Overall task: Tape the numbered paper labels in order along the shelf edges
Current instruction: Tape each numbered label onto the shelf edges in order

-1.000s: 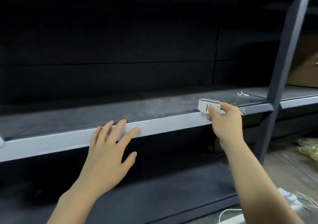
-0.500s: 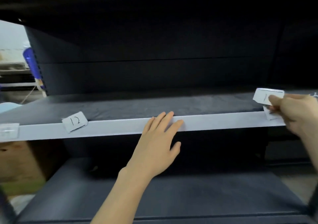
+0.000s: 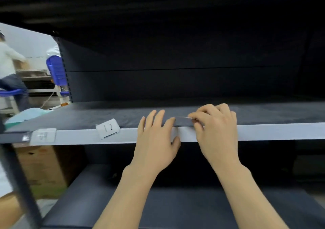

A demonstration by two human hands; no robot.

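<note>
Now | our left hand [image 3: 156, 137] lies flat, fingers straight over the shelf edge [image 3: 272, 132] | our right hand [image 3: 217, 128] pinches a thin strip [image 3: 182, 118] at the edge, label or tape, we cannot tell | label 12 [image 3: 107, 128] sits taped just leftward | we should level it, then press outward | bare edge runs rightward.

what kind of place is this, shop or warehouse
Likely a shop or stockroom being set up: long dark metal shelving with a pale shelf edge, a handwritten label 12 taped to it, and a cardboard box stored below at left. The right hand pinches a thin strip, probably another label.
</note>
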